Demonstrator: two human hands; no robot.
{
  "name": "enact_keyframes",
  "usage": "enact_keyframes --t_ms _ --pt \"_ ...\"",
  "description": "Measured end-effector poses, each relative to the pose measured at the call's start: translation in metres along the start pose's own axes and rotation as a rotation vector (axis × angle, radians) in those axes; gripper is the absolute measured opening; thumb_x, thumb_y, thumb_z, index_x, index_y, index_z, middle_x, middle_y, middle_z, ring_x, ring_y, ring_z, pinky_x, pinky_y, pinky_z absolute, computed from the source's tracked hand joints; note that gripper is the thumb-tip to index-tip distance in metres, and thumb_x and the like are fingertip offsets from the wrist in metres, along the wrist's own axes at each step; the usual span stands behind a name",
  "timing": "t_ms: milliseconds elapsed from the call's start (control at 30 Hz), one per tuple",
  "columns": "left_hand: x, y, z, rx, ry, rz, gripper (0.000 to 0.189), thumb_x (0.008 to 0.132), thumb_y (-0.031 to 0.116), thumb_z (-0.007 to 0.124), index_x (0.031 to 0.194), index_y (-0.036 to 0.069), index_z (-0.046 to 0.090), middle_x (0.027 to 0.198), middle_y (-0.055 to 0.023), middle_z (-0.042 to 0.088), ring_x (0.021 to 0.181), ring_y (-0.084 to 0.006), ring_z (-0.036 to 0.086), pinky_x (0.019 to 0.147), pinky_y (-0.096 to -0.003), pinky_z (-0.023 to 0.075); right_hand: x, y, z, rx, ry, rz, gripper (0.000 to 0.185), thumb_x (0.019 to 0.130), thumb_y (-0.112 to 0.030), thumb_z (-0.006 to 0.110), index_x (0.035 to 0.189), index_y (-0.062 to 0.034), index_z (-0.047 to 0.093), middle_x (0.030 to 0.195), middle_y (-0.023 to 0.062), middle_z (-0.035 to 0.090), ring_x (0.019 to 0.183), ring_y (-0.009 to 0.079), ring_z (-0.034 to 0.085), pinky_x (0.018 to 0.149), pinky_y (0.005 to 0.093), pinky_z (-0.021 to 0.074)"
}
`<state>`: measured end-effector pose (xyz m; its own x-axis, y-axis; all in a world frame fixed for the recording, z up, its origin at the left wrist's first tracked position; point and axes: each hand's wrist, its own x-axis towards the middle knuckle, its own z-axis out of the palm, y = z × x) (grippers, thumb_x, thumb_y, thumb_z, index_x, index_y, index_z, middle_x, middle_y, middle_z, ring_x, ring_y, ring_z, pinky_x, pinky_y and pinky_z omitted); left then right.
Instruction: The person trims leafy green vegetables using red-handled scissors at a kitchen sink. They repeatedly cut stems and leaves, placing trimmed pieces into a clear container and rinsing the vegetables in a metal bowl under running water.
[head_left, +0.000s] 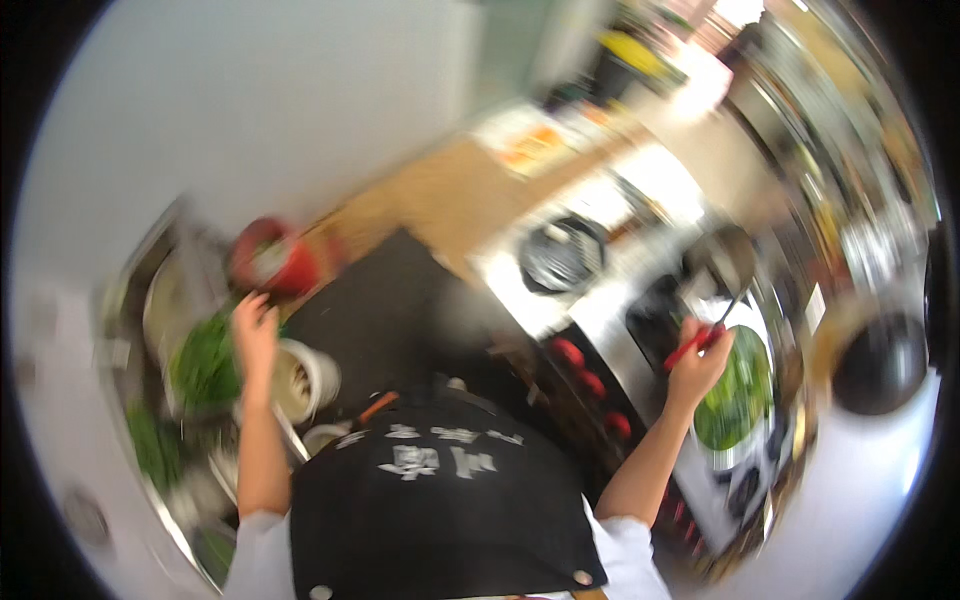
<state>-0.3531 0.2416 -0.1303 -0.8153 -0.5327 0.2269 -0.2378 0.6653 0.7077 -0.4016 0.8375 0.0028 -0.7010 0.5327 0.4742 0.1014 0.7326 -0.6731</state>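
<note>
My right hand (697, 367) is closed around the red handle (691, 343) of a long-shafted utensil, likely a ladle or small pan. Its dark shaft runs up toward a round dark metal shape (721, 255), and blur hides where it ends. Just right of that hand lies a white container (721, 459) filled with green leafy vegetables (739, 397). On the other side, my left hand (256, 330) is raised with nothing seen in it, fingers partly bent. Below it is a bunch of long green vegetables (204, 364). A red bucket (289, 262) stands just beyond its fingertips.
A white bucket (328, 375) stands by my left forearm, beside a metal sink or counter (150, 259). Red knobs (592, 384) line the cooker front at right. A black round pan (879, 366) sits far right. A dark bowl-like item (561, 255) rests on the worktop ahead.
</note>
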Motion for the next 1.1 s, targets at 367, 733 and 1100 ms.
enact_keyframes --t_ms 367,733,1100 --pt "-0.267 -0.066 -0.149 0.040 0.594 -0.551 0.028 0.085 0.004 0.050 0.112 0.003 0.059 0.108 -0.0156 0.062 0.101 -0.0341 0.060 0.087 -0.0376 0.0471 -0.284 -0.201 0.187 0.521 -1.677 -0.727 0.019 0.077 -0.001 0.064 0.092 -0.0025 0.054 0.072 0.0104 0.061 0.065 0.0196 0.061 0.061 0.0335 0.0487" --pt "-0.448 -0.127 -0.256 0.204 1.103 -1.108 0.018 0.090 0.011 0.055 0.102 0.002 0.063 0.095 -0.0145 0.064 0.084 -0.0293 0.063 0.073 -0.0374 0.0495 -0.439 -0.322 0.179 0.481 -1.909 -1.356 0.021 0.078 -0.003 0.067 0.094 -0.0001 0.054 0.068 0.0125 0.059 0.059 0.0219 0.057 0.057 0.0333 0.0459" --pt "-0.501 -0.278 -0.359 0.113 1.044 -1.692 0.042 0.091 0.039 0.058 0.074 0.001 0.064 0.065 -0.0130 0.060 0.059 -0.0300 0.058 0.056 -0.0450 0.0474 -0.527 -0.358 0.154 0.120 -1.967 -1.603 0.022 0.073 -0.005 0.067 0.093 -0.0033 0.057 0.088 0.0185 0.063 0.080 0.0397 0.063 0.065 0.0412 0.0499"
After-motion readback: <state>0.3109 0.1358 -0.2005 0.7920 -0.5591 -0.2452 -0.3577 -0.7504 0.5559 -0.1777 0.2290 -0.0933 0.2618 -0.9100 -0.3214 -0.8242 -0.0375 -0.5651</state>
